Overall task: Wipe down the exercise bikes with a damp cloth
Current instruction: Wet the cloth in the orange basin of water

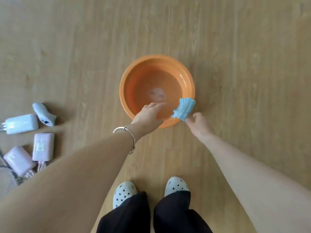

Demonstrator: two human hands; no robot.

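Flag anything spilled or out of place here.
No spill shows. Odd: electronic gadgets with tangled cables lie loose on the floor left of the orange basin, which appears to hold water.

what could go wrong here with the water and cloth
1. The cloth, pinched by the right hand at the basin rim, could drip onto the wooden floor near the shoes, a slip risk.
2. Chargers and cables lie on the floor to the left; splashes or a tipped basin might wet them.
3. The left hand reaching over the basin could knock its rim.
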